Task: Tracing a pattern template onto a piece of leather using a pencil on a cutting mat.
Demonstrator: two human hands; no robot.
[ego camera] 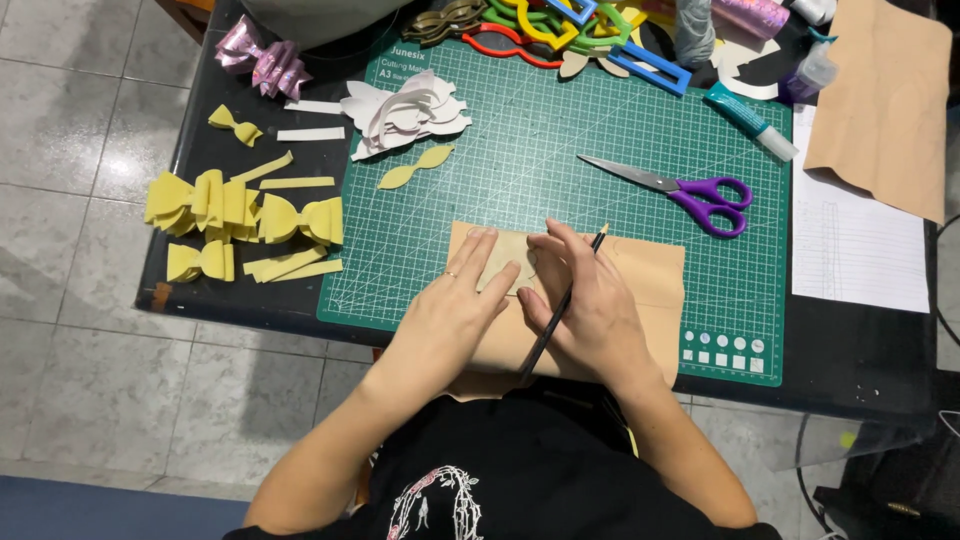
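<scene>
Tan paper (650, 275) lies flat on a green cutting mat (560, 130) at the lower centre of the frame, near the table (860, 350) edge closest to the person. A small see-through template (505, 262) rests on it. The left hand (455, 305) lies spread and flat, fingers pressing the template and paper down. The right hand (590, 300) is closed around a dark pencil (562, 305), its tip pointing toward the upper right; the hand sits on the paper just beside the template. The sheet looks thin, light and easily creased, likely to slide on the mat unless held flat, so pressing from above close to the template's edge seems the safest hold. Purple-handled scissors (690, 192) lie on the mat to the upper right, apart from both hands. Yellow foam bows (235, 215) sit at the left of the frame, and white paper cutouts (405, 112) at the upper centre.
</scene>
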